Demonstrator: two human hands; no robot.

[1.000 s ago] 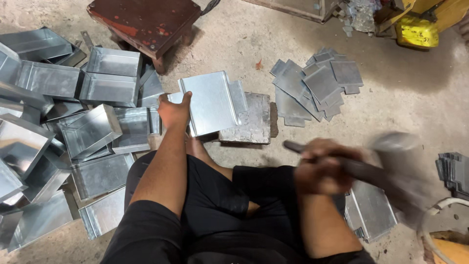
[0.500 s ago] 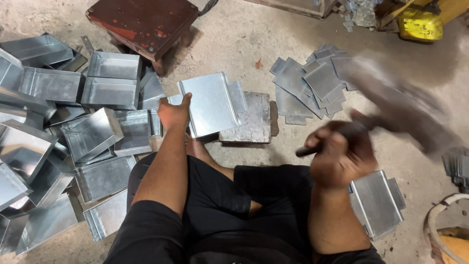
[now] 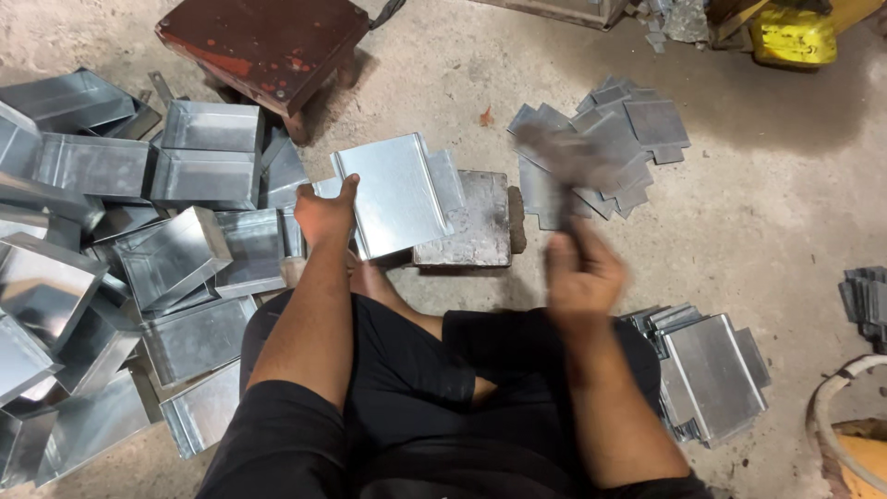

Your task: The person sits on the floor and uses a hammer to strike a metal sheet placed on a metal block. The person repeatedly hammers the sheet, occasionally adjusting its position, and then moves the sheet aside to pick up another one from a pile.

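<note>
I saw the left hand pinching a bent galvanized sheet flat on a metal block on the floor, thumb raised. The right hand's fingers were wrapped tight around a blurred hammer above it.

No packages, labels, signs or screens show anywhere in this view.
</note>
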